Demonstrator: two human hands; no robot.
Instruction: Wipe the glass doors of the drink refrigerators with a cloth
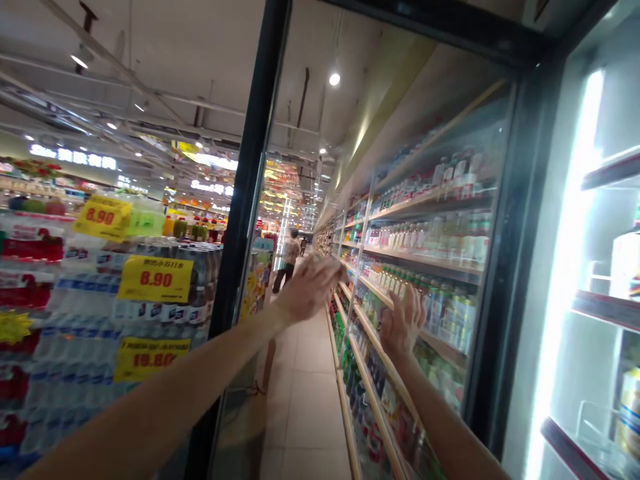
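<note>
A tall glass door (310,407) in a black frame stands in front of me. My left hand (313,287) reaches to the middle of the pane, blurred by motion. Its fingers are bent over a small crumpled, greyish-brown patch that looks cloth-like, too smeared to name. Lower and to the right, my right hand (403,320) is raised at the glass with its fingers apart and slightly curled, nothing visible in it. Whether its fingertips touch the pane I cannot tell.
Right of the door is a lit cooler with shelves (607,310) and a bright light strip (565,267). Long bottle shelves (425,257) and a tiled aisle (310,353) appear in the pane, with a person (289,260) farther off. Stacked bottle packs (75,373) with yellow price signs (155,279) stand left.
</note>
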